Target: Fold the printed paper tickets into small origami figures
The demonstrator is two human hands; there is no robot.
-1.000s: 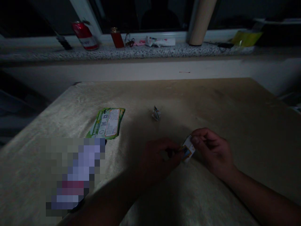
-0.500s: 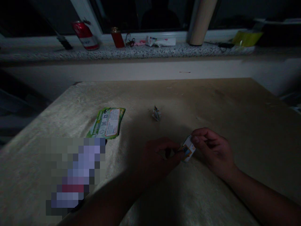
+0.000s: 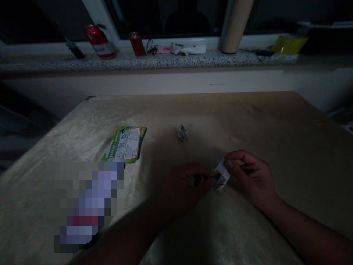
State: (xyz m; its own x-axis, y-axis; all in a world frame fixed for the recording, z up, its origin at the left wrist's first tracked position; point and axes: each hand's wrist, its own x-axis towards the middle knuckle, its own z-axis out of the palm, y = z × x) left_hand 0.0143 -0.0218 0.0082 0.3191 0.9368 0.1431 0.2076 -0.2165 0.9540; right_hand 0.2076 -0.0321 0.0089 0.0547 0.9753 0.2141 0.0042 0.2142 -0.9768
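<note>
Both hands are holding the small printed packet between them, above the near right part of the desk. The left hand is pinching its left side with thumb and forefinger, while the right hand is gripping its upper right edge, also between thumb and fingers. The packet is tilting and is showing a white face with an orange and blue patch; whether it is touching the desk cannot be determined. A crumpled wrapper is lying beyond the left hand, well apart from it. To the left, a green printed pouch is lying flat, its label facing up, and a pixelated object is lying just on its near side. Behind the desk, the speckled windowsill is bearing a red can, a red bottle, a leaning tube and a yellow item.
</note>
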